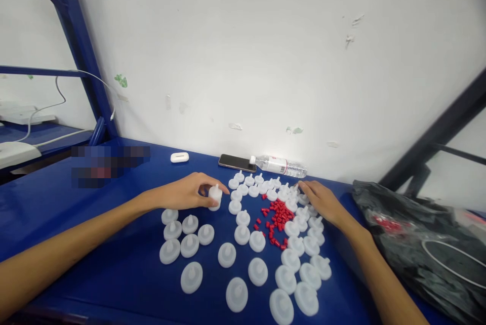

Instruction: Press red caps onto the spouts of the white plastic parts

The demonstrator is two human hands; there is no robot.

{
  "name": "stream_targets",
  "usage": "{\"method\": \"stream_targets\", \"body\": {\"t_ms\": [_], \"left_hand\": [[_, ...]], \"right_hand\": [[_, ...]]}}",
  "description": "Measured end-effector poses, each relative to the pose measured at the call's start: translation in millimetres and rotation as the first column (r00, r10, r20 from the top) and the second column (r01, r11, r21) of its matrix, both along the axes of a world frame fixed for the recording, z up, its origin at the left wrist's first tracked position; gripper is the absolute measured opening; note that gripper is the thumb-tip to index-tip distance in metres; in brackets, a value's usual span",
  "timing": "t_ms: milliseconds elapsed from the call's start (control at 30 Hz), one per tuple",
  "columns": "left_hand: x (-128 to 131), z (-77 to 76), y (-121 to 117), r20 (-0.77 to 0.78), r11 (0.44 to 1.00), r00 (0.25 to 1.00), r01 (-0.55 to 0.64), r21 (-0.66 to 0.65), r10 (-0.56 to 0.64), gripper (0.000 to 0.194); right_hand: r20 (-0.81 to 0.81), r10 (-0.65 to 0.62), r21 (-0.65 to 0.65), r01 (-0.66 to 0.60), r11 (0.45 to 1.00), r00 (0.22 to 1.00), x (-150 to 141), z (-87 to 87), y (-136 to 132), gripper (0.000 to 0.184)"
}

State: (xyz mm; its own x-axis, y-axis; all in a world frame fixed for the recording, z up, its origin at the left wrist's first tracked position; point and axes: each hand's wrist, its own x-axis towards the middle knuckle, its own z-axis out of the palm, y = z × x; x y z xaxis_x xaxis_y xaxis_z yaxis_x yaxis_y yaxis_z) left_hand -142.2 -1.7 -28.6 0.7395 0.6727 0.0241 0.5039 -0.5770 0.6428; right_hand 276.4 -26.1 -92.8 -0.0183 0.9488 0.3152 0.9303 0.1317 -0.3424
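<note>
My left hand [190, 192] is closed around one white plastic cap [215, 195], holding it just above the blue table [114, 244]. My right hand [321, 199] lies flat with fingers stretched out over the white caps [292, 198] at the far right of the spread. Several more white round caps with a small nozzle [228, 254] lie scattered between my arms. A small heap of red plastic plugs [276, 219] sits in the middle, between both hands.
A black phone [237, 162], a lying water bottle [279, 165] and a white earbud case [179, 157] line the wall. A black plastic bag [413, 244] with red plugs and a white ring sits at right. Blue shelf frame [81, 46] stands at left.
</note>
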Motion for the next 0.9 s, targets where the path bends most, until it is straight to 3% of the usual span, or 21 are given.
{"method": "stream_targets", "body": {"t_ms": [133, 400, 633, 900], "left_hand": [[-4.2, -7.2, 10.0, -0.011, 0.993, 0.996, -0.089, 0.078, 0.09, 0.048], [-2.4, -18.8, 12.0, -0.025, 0.986, 0.993, -0.115, 0.123, 0.119, 0.048], [-1.7, -13.6, 10.2, 0.005, 0.98, 0.989, -0.145, 0.139, 0.145, 0.048], [-1.7, -11.5, 12.6, 0.09, 0.934, 0.962, -0.27, 0.235, 0.256, 0.053]], "right_hand": [[-0.001, 0.01, -0.002, -0.01, 1.0, 1.0, -0.6, 1.0, -0.5, 0.051], [-0.005, 0.005, -0.005, -0.005, 1.0, 1.0, -0.4, 0.5, -0.7, 0.051], [-0.003, 0.011, -0.004, -0.011, 1.0, 1.0, -0.2, 1.0, -0.3, 0.05], [0.0, 0.015, -0.007, -0.015, 1.0, 1.0, 0.0, 1.9, -0.5, 0.051]]}}
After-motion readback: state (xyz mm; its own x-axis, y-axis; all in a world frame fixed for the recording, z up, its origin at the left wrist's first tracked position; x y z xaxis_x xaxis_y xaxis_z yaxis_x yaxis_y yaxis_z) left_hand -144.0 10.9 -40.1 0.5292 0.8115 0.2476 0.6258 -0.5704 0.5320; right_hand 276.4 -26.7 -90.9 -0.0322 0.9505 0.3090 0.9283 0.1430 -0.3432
